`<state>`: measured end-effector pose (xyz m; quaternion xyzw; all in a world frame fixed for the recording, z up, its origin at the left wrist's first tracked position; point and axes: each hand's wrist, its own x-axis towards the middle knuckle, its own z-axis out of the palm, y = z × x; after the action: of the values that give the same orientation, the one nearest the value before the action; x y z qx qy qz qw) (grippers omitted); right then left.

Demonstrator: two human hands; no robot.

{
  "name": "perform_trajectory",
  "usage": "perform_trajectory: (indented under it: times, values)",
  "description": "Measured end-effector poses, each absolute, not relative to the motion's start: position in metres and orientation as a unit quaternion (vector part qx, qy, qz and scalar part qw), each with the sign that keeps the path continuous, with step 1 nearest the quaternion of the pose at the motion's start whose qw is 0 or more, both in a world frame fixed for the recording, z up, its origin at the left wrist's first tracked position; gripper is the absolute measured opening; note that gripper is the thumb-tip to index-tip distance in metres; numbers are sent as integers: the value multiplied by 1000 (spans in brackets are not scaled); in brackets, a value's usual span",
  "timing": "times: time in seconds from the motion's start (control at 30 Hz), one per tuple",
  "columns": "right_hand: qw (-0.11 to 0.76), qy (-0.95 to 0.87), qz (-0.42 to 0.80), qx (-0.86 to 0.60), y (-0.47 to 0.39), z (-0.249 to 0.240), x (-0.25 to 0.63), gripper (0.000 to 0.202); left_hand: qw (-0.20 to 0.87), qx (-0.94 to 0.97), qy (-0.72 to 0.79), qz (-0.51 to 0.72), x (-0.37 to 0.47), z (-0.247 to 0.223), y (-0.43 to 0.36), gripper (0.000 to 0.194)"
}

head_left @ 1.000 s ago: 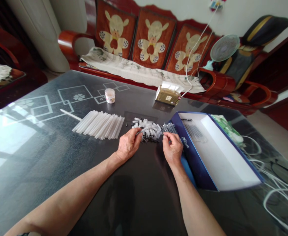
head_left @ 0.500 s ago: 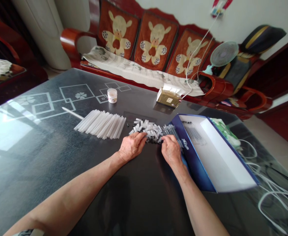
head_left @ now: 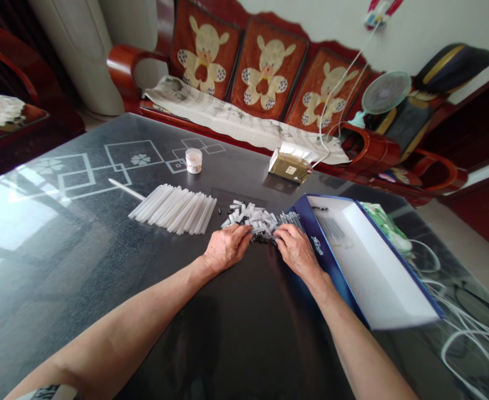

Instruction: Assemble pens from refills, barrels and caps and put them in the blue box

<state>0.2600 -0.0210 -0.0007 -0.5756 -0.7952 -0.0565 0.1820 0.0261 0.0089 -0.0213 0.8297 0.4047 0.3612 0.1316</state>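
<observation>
On glossy tabletop [head_left: 244,311], short pieces [head_left: 249,213], heaped, whitish, some black

Yeah, this is looking like somebody's living room. A red wooden sofa [head_left: 121,58] is running along the wall [head_left: 332,25], cartoon-animal cushions [head_left: 266,69] are leaning on its back, and a pale cover [head_left: 236,123] is lying over the seat. A little fan [head_left: 386,93] is standing by one armrest, and a tissue box [head_left: 288,168] is sitting on a glossy dark coffee table [head_left: 248,328].
</observation>
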Motion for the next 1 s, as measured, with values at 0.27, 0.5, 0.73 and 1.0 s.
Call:
perform_trajectory:
  times: [0.27, 0.5, 0.73, 1.0]
  values:
    - [414, -638, 145, -633, -30, 3, 241, 21, 132, 837, 397, 354, 25, -22, 9, 27]
    - [512, -515, 306, -615, -33, -22, 224, 32, 130, 846, 396, 332, 26, -21, 8, 29]
    - [494, -555, 272, -611, -35, -11, 222, 28, 124, 861, 387, 304, 25, -21, 8, 30]
    - [457, -610, 271, -588, -38, -6, 215, 25, 127, 875, 378, 275, 24, -18, 7, 29]
